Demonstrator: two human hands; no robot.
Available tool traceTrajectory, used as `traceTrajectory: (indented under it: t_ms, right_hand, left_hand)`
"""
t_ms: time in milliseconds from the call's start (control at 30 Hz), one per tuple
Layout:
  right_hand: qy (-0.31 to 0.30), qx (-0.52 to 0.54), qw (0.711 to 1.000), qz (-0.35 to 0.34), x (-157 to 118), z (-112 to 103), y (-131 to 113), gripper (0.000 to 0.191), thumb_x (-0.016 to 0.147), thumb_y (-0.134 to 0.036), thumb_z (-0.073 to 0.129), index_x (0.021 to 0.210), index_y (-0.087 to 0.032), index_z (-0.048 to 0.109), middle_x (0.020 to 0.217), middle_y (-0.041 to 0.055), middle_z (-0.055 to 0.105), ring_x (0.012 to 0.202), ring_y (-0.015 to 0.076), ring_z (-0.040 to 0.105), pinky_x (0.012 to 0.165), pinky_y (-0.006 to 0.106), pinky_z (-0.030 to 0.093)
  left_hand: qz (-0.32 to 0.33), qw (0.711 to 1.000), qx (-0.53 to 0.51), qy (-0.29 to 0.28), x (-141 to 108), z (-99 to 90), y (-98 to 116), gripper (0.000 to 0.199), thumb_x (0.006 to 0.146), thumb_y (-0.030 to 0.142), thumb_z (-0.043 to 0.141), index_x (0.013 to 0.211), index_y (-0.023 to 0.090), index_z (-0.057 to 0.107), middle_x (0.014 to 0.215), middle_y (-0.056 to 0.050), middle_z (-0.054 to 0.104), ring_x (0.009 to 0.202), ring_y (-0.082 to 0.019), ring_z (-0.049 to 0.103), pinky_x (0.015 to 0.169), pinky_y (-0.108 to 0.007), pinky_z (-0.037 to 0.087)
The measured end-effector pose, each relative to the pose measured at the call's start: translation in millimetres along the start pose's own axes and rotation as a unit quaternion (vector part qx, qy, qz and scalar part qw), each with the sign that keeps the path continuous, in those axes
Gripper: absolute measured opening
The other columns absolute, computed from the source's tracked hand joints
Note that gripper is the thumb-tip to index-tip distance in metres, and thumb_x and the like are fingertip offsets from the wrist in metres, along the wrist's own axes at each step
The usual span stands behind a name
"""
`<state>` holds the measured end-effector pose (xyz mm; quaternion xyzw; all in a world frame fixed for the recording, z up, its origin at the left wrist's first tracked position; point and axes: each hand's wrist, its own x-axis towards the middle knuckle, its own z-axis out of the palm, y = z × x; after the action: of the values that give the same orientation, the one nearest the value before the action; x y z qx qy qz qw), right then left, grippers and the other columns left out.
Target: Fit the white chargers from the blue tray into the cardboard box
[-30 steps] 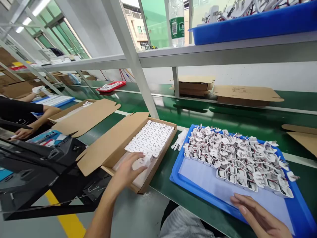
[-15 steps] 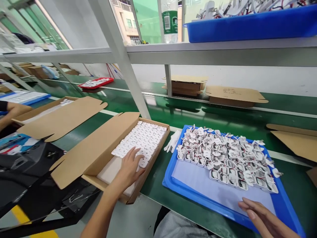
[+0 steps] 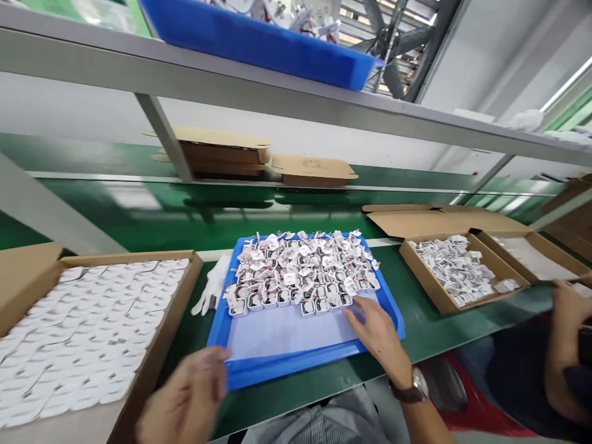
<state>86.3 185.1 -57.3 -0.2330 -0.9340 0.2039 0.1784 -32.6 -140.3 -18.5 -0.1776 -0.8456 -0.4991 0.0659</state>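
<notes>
My right hand (image 3: 380,336), with a watch (image 3: 419,383) on its wrist, reaches over the right side of a blue tray (image 3: 296,372). Its thumb and fingers are apart, beside the front row of small white housings with red and black wires (image 3: 308,271); I cannot tell whether they touch. Blurred by motion, my left hand (image 3: 185,394) hovers between the tray's left front corner and a cardboard box (image 3: 155,351). Nothing shows clearly in its fingers. Neat rows of flat white pieces (image 3: 92,327) fill most of that box.
A white glove (image 3: 213,287) lies left of the tray. On the right stand a carton of jumbled white parts (image 3: 453,268) and another carton (image 3: 536,256), by a co-worker's arm (image 3: 564,339). Overhead, a shelf (image 3: 277,98) carries another blue tray (image 3: 259,43).
The view has swung right. My left hand has come away from the white pieces in the box towards the tray. My right hand has moved forward to the wired housings.
</notes>
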Motion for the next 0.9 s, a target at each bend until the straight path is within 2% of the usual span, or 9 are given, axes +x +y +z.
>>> traceTrajectory:
  t_ms: [100, 200, 300, 400, 500, 633, 700, 767, 900]
  right_hand:
    - [0.002, -0.019, 1.000, 0.009, 9, 6, -11, 0.029, 0.097, -0.049, 0.068, 0.094, -0.021, 0.073, 0.089, 0.0100, 0.078, 0.089, 0.0312, 0.075, 0.078, 0.039, 0.058]
    - [0.007, -0.019, 1.000, 0.013, 13, 3, -14, 0.024, 0.098, -0.040, 0.065, 0.084, -0.021, 0.070, 0.081, 0.0071, 0.075, 0.079, 0.0275, 0.072, 0.070, 0.035, 0.054]
    - [0.027, -0.005, 1.000, 0.016, 9, -10, -13, 0.014, 0.096, -0.027, 0.062, 0.089, -0.019, 0.071, 0.082, 0.0088, 0.075, 0.079, 0.0285, 0.071, 0.070, 0.037, 0.054]
    - [0.040, 0.036, 0.998, -0.016, -4, -30, -23, 0.013, 0.095, -0.023, 0.060, 0.104, -0.018, 0.070, 0.093, 0.0104, 0.075, 0.086, 0.0285, 0.069, 0.076, 0.040, 0.057]
    - [0.006, 0.108, 0.988, -0.108, -22, -45, -46, 0.020, 0.097, -0.024, 0.061, 0.116, -0.021, 0.067, 0.104, 0.0082, 0.073, 0.097, 0.0255, 0.069, 0.085, 0.038, 0.059]
    - [-0.041, 0.214, 0.945, -0.246, -40, -51, -69, 0.039, 0.097, -0.014, 0.064, 0.135, -0.024, 0.059, 0.119, 0.0087, 0.073, 0.109, 0.0252, 0.067, 0.095, 0.040, 0.058]
    - [-0.052, 0.239, 0.933, -0.264, -43, -51, -70, 0.050, 0.099, -0.014, 0.065, 0.147, -0.024, 0.053, 0.124, 0.0116, 0.072, 0.111, 0.0270, 0.066, 0.094, 0.042, 0.059]
    - [-0.056, 0.252, 0.926, -0.276, -42, -51, -65, 0.056, 0.101, -0.015, 0.066, 0.154, -0.025, 0.049, 0.125, 0.0126, 0.071, 0.111, 0.0281, 0.066, 0.091, 0.042, 0.060]
    - [-0.053, 0.270, 0.892, -0.358, -35, -50, -53, 0.057, 0.099, 0.001, 0.058, 0.149, -0.026, 0.057, 0.118, 0.0126, 0.068, 0.109, 0.0283, 0.065, 0.088, 0.042, 0.058]
  left_hand:
    - [0.021, 0.979, -0.164, -0.123, -5, 52.5, 16, 0.042, 0.107, 0.056, 0.044, 0.106, 0.023, 0.070, 0.074, -0.001, 0.072, 0.056, -0.016, 0.065, 0.056, -0.026, 0.057]
    - [0.068, 0.949, -0.226, -0.210, -9, 72.0, 21, 0.035, 0.109, 0.047, 0.045, 0.118, 0.024, 0.071, 0.094, -0.008, 0.076, 0.072, -0.020, 0.072, 0.063, -0.028, 0.060]
    - [0.079, 0.940, -0.220, -0.249, -7, 69.1, 18, 0.026, 0.106, 0.040, 0.054, 0.115, 0.027, 0.075, 0.100, -0.009, 0.076, 0.083, -0.022, 0.074, 0.070, -0.028, 0.061]
    - [0.024, 0.938, -0.225, -0.261, -4, 66.5, 15, 0.024, 0.103, 0.040, 0.061, 0.117, 0.029, 0.077, 0.111, -0.008, 0.077, 0.095, -0.024, 0.077, 0.078, -0.028, 0.064]
    - [-0.031, 0.912, -0.269, -0.309, -5, 74.8, 19, 0.031, 0.102, 0.044, 0.064, 0.128, 0.030, 0.075, 0.124, -0.009, 0.079, 0.111, -0.027, 0.077, 0.094, -0.033, 0.064]
    - [-0.071, 0.867, -0.368, -0.328, -9, 87.8, 33, 0.045, 0.098, 0.045, 0.071, 0.139, 0.027, 0.070, 0.133, -0.011, 0.077, 0.123, -0.028, 0.073, 0.105, -0.038, 0.060]
    - [-0.059, 0.872, -0.365, -0.321, -8, 86.6, 41, 0.038, 0.098, 0.041, 0.070, 0.132, 0.023, 0.075, 0.130, -0.012, 0.078, 0.118, -0.027, 0.075, 0.102, -0.037, 0.061]
    - [-0.017, 0.896, -0.324, -0.303, -6, 80.1, 49, 0.029, 0.099, 0.032, 0.067, 0.124, 0.020, 0.079, 0.126, -0.013, 0.079, 0.113, -0.026, 0.076, 0.097, -0.035, 0.061]
    - [0.067, 0.919, -0.256, -0.292, -4, 66.3, 65, 0.029, 0.097, 0.014, 0.062, 0.117, 0.020, 0.082, 0.123, -0.011, 0.080, 0.108, -0.023, 0.075, 0.095, -0.031, 0.058]
